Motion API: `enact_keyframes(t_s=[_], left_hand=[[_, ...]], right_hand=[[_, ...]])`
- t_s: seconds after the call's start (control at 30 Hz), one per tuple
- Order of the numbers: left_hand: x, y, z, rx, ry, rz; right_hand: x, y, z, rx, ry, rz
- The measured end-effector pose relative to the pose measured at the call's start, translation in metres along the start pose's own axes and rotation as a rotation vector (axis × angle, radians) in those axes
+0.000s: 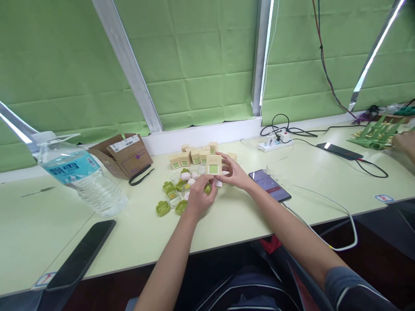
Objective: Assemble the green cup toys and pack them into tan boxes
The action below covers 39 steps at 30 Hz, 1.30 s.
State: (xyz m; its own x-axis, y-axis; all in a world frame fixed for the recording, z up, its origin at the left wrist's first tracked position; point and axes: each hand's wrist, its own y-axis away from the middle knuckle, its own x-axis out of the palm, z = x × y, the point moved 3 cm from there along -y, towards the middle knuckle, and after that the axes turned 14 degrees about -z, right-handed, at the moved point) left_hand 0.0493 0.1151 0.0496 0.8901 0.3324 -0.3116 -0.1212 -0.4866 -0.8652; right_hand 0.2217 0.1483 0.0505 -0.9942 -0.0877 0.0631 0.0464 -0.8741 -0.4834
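Note:
A small kraft-paper box (214,165) with a green window stands upright in my right hand (234,172), its fingers closed round the right side. My left hand (201,195) is just below the box, fingers curled together; a green piece (207,188) shows by its fingertips, and I cannot tell whether it is gripped. Left of my hands lie several green flower-shaped cups (163,208), clear small cups (173,199) and round whitish pieces (192,181). Behind them stand several similar small boxes (184,160) with green windows.
A large water bottle (84,181) and an open cardboard carton (125,157) stand at the left. A dark phone (82,255) lies at the front left edge. A lit phone (270,185) with a white cable is near my right forearm. A power strip (275,144) sits behind. Another person's hand (405,144) is far right.

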Motion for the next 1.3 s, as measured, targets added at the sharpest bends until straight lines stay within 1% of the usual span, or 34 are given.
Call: enact_keyframes(t_s=[0.17, 0.27, 0.37, 0.53, 0.77, 0.97, 1.03, 1.17, 1.3], left_hand=[[0.001, 0.002, 0.001, 0.015, -0.026, 0.002], [0.002, 0.002, 0.002, 0.042, -0.065, -0.017], [0.003, 0.002, 0.002, 0.049, -0.102, -0.009], [0.001, 0.000, 0.002, 0.038, -0.133, -0.047], [-0.001, -0.001, 0.007, -0.030, -0.143, -0.098], [-0.009, -0.003, 0.007, -0.093, -0.042, -0.228], [-0.011, -0.003, 0.006, -0.113, 0.032, -0.240], [-0.010, -0.005, 0.005, -0.146, 0.232, -0.186], [-0.005, -0.004, 0.009, -0.237, 0.406, -0.105]], right_hand=[[0.002, 0.002, 0.002, -0.001, -0.002, 0.019], [0.002, 0.001, 0.003, -0.004, -0.025, 0.000], [0.001, 0.001, 0.003, -0.007, -0.021, -0.022], [-0.002, 0.000, 0.003, -0.085, 0.073, -0.076], [-0.004, 0.001, 0.003, -0.104, 0.093, -0.018], [-0.002, 0.001, 0.003, -0.079, 0.111, -0.043], [-0.001, 0.001, 0.003, -0.077, 0.148, -0.062], [0.000, 0.001, 0.003, -0.075, 0.210, -0.075], [0.001, 0.002, 0.000, -0.046, 0.208, -0.061]])
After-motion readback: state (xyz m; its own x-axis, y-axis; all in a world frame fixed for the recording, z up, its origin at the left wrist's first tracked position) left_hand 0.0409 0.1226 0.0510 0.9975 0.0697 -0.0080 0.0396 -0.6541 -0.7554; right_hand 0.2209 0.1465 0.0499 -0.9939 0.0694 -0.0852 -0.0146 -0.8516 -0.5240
